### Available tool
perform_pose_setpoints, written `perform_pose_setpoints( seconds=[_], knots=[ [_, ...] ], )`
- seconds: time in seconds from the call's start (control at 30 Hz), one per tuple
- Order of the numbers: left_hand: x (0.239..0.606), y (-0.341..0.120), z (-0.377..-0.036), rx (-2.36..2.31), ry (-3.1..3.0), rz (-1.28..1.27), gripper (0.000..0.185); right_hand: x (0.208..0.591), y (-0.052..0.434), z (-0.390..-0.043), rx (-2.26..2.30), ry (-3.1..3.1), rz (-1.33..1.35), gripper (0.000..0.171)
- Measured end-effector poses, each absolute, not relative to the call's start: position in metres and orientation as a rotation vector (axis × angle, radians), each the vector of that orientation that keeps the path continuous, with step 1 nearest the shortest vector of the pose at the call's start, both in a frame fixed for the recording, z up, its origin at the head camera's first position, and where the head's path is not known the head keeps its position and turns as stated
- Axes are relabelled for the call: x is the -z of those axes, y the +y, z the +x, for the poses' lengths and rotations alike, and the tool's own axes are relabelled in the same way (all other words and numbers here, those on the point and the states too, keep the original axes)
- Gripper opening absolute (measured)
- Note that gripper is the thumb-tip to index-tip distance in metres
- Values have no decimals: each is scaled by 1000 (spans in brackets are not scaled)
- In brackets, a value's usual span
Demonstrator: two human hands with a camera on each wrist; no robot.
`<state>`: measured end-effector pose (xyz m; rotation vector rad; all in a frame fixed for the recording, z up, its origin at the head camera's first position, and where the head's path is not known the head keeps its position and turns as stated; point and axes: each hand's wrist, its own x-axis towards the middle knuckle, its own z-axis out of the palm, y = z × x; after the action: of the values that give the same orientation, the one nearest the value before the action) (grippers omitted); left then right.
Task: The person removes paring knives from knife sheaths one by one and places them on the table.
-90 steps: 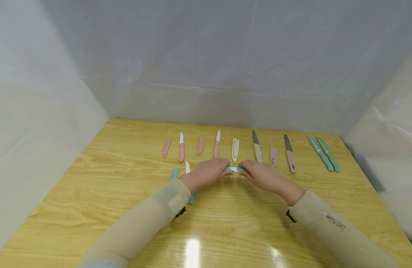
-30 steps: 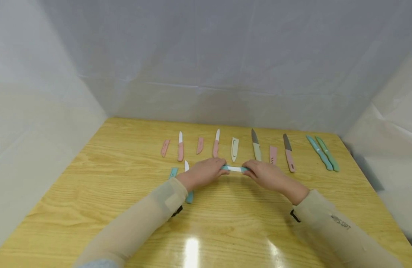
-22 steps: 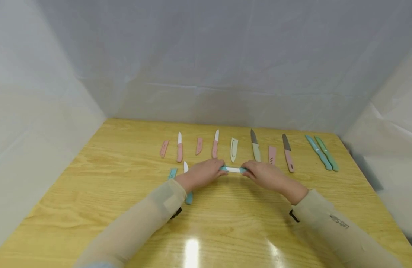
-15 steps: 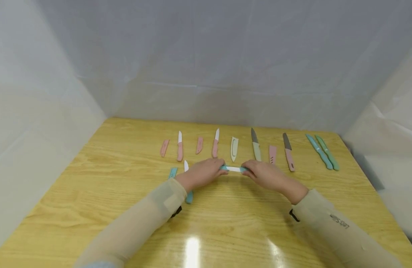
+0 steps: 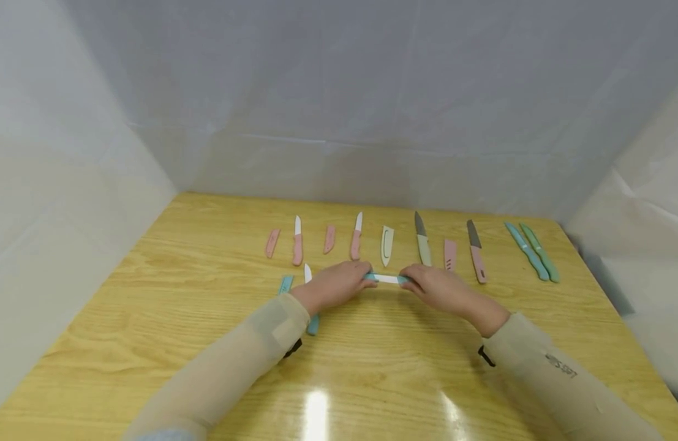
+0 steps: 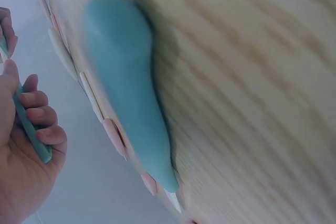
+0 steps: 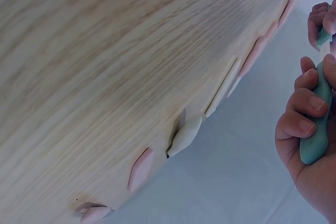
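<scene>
Left hand (image 5: 339, 285) grips teal blade sheath (image 6: 31, 129), fingers curled round it. Right hand (image 5: 435, 286) grips teal knife handle (image 7: 315, 124). White ceramic blade (image 5: 387, 279) spans gap between hands, just above wooden table (image 5: 372, 367), mid-table. Second teal knife (image 6: 131, 93) lies by left wrist. Row of pink knives and sheaths behind.

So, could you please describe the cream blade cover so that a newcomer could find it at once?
Start at the far row of knives and covers on the wooden table. The cream blade cover lies near the middle, just beyond the two hands. It is the row's only cream-white cover; the others are pink.
</scene>
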<state>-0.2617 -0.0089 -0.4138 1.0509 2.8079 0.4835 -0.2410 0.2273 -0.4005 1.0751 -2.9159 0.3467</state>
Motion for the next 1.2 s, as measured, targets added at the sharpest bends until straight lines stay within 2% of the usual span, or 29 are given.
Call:
perform_pose_setpoints(
  seconds=[0.9, 1.2],
  knots=[
    [420, -21, -266, -520, 2858, 968, 26, 402, 242, -243, -464, -2959, 986, 21],
    [422, -22, -265, -446, 2900, 926, 38, 399, 236, -245, -458, -3043, 891, 22]
  ],
)
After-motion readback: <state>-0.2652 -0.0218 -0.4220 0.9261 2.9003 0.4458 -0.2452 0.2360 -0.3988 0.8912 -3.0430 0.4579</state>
